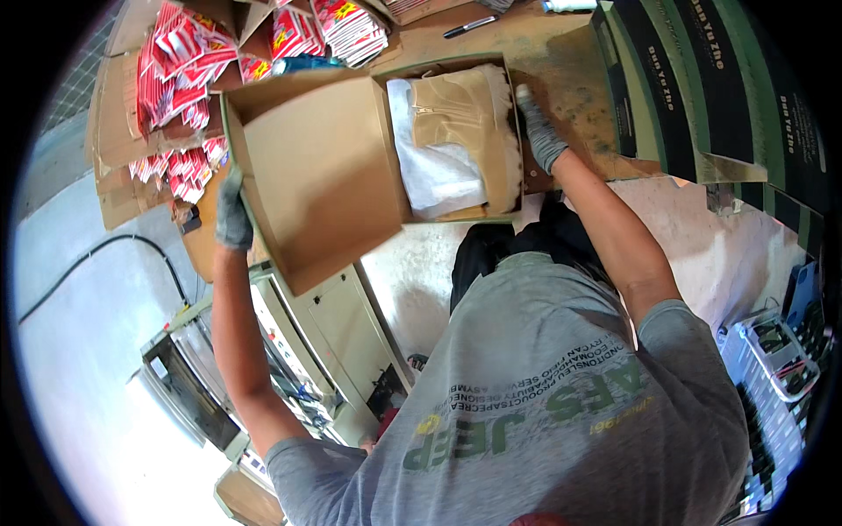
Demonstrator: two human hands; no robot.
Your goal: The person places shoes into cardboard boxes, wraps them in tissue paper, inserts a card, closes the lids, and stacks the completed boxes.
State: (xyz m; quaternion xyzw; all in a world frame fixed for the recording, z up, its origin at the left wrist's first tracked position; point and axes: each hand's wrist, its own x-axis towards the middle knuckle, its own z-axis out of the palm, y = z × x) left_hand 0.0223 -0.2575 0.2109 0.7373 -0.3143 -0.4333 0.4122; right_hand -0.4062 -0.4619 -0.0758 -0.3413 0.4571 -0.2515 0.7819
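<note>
- One open cardboard box (456,140) on the tabletop (570,79), with its hinged lid (316,167) thrown back; plain brown card, matte, rectangular.
- Left hand (233,210), in a grey knit glove, closed on the outer edge of the lid.
- Right hand (539,131), also grey-gloved, fingers together and pressed flat against the far side wall of the box; it grips nothing.
- Between the two hands, inside the box: one tan boot (460,114), smooth upper with pale fuzzy trim, lying on crumpled white tissue paper (438,175).
- Beyond the left hand: many small red-and-white packets (184,70), glossy, heaped in open cartons; too many to count.
- Beyond the right hand: one black pen (469,26) on the worn tabletop.
- Right of the right hand: a stack of flattened dark green boxes (702,88).
</note>
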